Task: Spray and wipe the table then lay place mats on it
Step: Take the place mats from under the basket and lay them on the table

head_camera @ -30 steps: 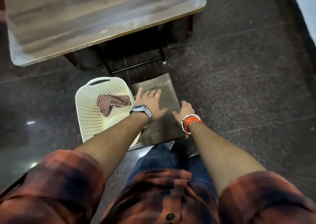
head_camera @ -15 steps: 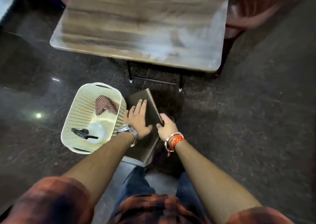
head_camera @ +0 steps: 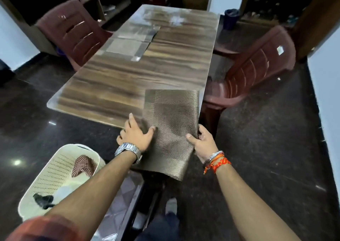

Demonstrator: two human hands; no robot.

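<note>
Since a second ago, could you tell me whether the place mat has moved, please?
Yes. The place mat has been lifted away from beside the basket toward the table, its far end over the near corner.

The table [head_camera: 139,78] top looks like wood-grain laminate, streaked brown, smooth and glossy with pale glare toward twelve o'clock. The place mat [head_camera: 171,123] is a coarse woven mesh, bronze-brown and matt. Chairs [head_camera: 257,66] at two and ten o'clock are moulded maroon plastic with a sheen. At seven o'clock the basket [head_camera: 55,172] is perforated cream plastic, holding a checked cloth [head_camera: 83,165]. The floor [head_camera: 266,148] is dark polished stone, speckled. The wristwatch [head_camera: 128,148] band is shiny metal.
</note>
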